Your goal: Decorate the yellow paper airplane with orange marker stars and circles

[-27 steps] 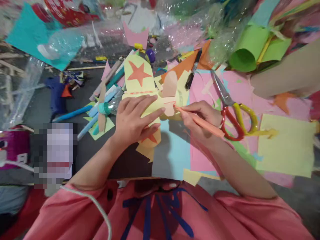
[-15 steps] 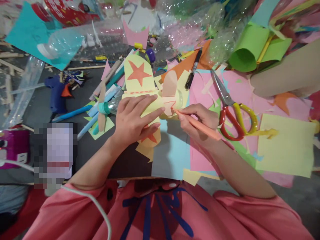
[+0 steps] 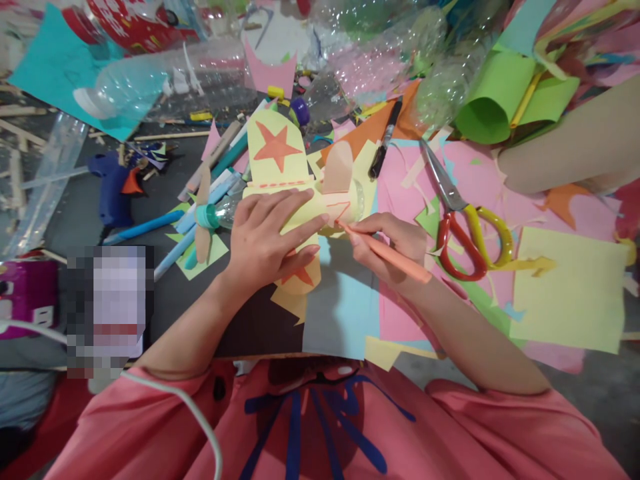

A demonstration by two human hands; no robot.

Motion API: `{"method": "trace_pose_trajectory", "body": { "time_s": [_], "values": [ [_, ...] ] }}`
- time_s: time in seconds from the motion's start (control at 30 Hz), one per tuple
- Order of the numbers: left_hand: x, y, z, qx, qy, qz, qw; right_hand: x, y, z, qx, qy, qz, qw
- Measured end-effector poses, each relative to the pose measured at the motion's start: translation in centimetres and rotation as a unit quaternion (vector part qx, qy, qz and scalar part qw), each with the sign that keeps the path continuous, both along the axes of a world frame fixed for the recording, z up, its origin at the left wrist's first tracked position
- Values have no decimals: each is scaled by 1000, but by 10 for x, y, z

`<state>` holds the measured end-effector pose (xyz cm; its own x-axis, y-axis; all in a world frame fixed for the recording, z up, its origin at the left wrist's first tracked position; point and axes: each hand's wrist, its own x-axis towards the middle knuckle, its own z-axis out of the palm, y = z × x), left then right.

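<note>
A paper-covered bottle airplane (image 3: pixel 323 200) lies across the table, its green cap and cardboard propeller (image 3: pixel 203 217) at the left end. One pale yellow wing (image 3: pixel 277 150) carries an orange star; the other, partly hidden, pokes out below my left hand (image 3: pixel 275 233). That hand lies flat over the body with fingers spread, steadying it. An orange marker (image 3: pixel 390 253) is gripped in my right hand (image 3: pixel 393 243), its tip on the pale tail section, where orange lines are drawn. Above them stands a rounded pinkish tail fin (image 3: pixel 339 167).
Scissors (image 3: pixel 457 213) with red and yellow handles lie right of my right hand, on pink paper. A black marker (image 3: pixel 386 140), clear bottle (image 3: pixel 165 80), blue glue gun (image 3: pixel 113 187) and phone (image 3: pixel 119 300) surround the work. Another person's arm (image 3: pixel 570 143) reaches in at right.
My right hand and the orange marker have shifted slightly left and down, and the orange line on the tail is longer. My left hand stays put.
</note>
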<state>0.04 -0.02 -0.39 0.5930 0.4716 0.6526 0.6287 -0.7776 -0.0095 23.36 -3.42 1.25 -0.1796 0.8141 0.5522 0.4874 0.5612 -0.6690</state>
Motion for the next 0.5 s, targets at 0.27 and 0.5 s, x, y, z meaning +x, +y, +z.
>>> {"method": "trace_pose_trajectory", "body": {
  "time_s": [0.27, 0.5],
  "values": [
    [-2, 0, -4, -12, -9, -3, 1000, -2, -1, 4, -27, -12, 18, 999],
    [-3, -1, -4, -40, -18, -9, 999, -2, -3, 1, -31, 17, 39, 999]
  ]
}}
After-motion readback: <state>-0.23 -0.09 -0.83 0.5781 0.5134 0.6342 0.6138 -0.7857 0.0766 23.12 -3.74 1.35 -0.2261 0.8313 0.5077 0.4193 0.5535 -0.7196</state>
